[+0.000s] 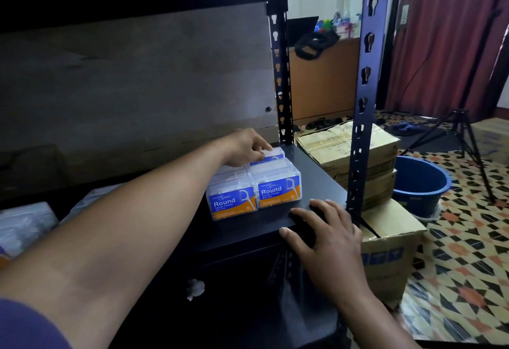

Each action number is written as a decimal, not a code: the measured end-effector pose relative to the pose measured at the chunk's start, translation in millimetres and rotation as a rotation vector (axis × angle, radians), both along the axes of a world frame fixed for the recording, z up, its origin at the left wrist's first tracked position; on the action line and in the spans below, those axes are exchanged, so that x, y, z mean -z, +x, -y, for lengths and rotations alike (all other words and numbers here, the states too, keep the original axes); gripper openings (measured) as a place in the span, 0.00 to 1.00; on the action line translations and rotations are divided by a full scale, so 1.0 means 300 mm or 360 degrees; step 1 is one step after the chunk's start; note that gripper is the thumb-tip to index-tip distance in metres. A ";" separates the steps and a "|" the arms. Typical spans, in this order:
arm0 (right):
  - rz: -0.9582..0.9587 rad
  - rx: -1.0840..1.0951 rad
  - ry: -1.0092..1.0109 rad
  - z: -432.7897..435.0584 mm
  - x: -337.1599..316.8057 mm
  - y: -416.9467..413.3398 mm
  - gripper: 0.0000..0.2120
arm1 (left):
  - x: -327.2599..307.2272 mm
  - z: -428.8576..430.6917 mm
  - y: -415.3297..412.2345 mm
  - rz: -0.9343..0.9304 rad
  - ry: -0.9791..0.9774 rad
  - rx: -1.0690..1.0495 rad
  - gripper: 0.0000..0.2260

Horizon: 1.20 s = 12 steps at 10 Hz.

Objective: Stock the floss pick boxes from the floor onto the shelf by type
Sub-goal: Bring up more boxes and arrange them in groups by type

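Clear floss pick boxes with blue and orange "Round" labels stand in a tight block on the black shelf (316, 180). Two front boxes (232, 201) (278, 190) face me. My left hand (245, 146) reaches across to the back row and pinches the top of the rear right box (272, 154). My right hand (327, 235) rests flat on the shelf's front edge with fingers spread, just right of the front boxes. Other clear packs (24, 224) lie blurred on the shelf at the far left.
A black slotted upright post (363, 95) rises at the shelf's front right corner, another (281, 73) at the back. Cardboard cartons (347, 147) and an open carton (391, 241) sit on the patterned floor to the right, with a blue bucket (421, 183) and a tripod (462, 133).
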State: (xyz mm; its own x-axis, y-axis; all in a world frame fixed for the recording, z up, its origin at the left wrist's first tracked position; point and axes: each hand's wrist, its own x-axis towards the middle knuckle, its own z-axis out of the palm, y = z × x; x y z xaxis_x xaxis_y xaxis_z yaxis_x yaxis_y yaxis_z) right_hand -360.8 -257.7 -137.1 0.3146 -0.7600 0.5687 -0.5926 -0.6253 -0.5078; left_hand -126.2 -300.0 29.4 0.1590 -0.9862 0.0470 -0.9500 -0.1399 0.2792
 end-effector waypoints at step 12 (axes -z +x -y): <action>0.0006 -0.0007 0.0052 -0.009 -0.013 -0.003 0.22 | -0.141 -0.202 0.109 0.0156 0.0484 -0.0033 0.41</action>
State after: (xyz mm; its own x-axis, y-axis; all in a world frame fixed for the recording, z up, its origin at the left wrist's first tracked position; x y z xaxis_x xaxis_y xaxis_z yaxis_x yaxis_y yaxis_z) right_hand -361.7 -255.0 -133.2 0.3158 -0.7768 0.5448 -0.5878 -0.6109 -0.5304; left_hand -93.6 -239.5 71.9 0.1887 -0.9539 -0.2333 -0.9664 -0.2226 0.1286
